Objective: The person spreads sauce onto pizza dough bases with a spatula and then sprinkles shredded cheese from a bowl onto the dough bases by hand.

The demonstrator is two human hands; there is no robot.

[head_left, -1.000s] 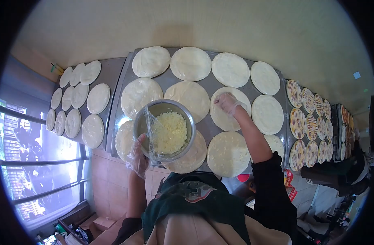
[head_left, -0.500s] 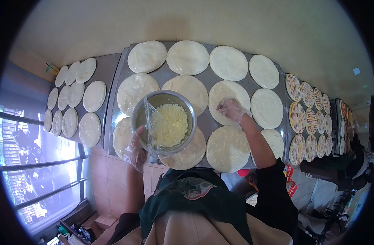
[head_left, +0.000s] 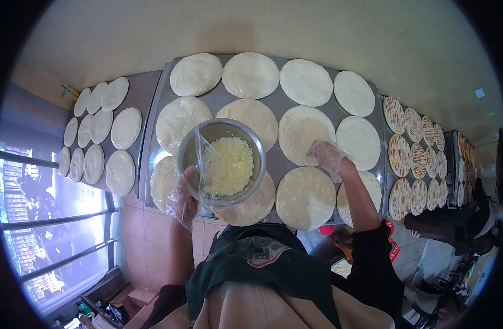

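Observation:
My left hand (head_left: 184, 198), in a clear plastic glove, grips the left rim of a metal bowl (head_left: 258, 164). Pale yellow grated cheese, by its look, fills the bowl (head_left: 229, 167), and loose clear plastic film (head_left: 203, 159) lies over its left part. My right hand (head_left: 327, 156), also gloved, is closed over the lower right edge of a round of dough (head_left: 303, 123); what its bunched fingers hold is hidden. Just below, another dough round (head_left: 306, 198) carries scattered pale bits. The bowl hides parts of several rounds beneath it.
Flat dough rounds lie in rows on the grey table (head_left: 284, 118). To the left, another tray (head_left: 143, 104) bears more plain rounds. Striped, topped rounds (head_left: 399, 156) stand on the right, and beyond them is another person (head_left: 454, 225). A wall runs along the far side.
My right hand has moved right and slightly down, from the middle of the dough round to its lower right edge. My left hand and the bowl stay almost in place.

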